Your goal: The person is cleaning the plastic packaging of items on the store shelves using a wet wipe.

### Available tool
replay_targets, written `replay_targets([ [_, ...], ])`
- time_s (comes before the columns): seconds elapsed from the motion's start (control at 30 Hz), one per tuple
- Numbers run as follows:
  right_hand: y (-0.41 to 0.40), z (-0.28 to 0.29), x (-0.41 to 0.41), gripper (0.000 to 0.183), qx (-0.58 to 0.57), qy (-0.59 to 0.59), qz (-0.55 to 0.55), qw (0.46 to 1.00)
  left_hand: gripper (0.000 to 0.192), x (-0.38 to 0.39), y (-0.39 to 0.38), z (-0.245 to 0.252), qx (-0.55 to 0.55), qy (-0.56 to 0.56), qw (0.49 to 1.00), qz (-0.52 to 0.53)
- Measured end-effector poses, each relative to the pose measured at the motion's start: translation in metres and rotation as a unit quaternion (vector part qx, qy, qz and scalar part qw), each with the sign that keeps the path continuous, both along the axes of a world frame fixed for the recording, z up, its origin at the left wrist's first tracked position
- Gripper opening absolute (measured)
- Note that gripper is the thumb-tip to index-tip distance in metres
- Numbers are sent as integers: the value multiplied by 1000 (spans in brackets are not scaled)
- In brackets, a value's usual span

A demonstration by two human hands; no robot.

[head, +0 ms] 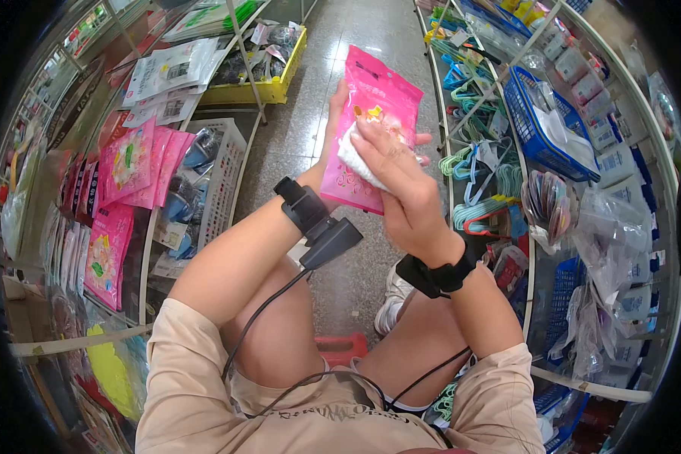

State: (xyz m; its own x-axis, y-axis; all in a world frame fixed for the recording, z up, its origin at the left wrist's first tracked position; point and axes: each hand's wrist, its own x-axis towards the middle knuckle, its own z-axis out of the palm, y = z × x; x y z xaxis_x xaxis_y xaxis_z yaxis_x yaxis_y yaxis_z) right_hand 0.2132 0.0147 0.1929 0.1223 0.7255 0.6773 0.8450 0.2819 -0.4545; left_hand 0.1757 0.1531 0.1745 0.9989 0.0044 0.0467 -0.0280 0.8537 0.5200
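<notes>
A glossy pink plastic packet [389,93] with printed pictures and writing is held up in front of me over the aisle. My left hand [331,133] supports it from behind; part of that hand shows along the left edge, and fingertips stick out past the right edge. Against the packet's printed face, my right hand [408,181] presses a folded white cloth [356,160] under its fingers. Similar pink packets [126,162] lie stacked on the left shelf, with more pink packets [108,258] standing just below them.
Left shelves hold a yellow crate [286,71] and a white plastic basket [224,176]. On the right are plastic clothes hangers [476,164] and a blue basket [550,125]. A speckled tile floor [312,34] runs between the shelves. Cables [255,306] hang from my wrist straps.
</notes>
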Motion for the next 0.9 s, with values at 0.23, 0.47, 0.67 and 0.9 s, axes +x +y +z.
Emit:
replay_targets([
  [0.23,-3,2,25,55,66,16,-130,989,77,-6,-36,10,50,5,998,-23],
  [0.47,-5,4,16,53,66,56,-109,990,70,6,-24,-23,-188,-129,959,-170],
  [0.67,-7,7,4,51,21,60,-50,997,84,10,-22,-6,-30,52,998,29],
  [0.9,-4,4,-9,46,16,-17,-15,1000,98,1,4,1,10,16,1000,8],
])
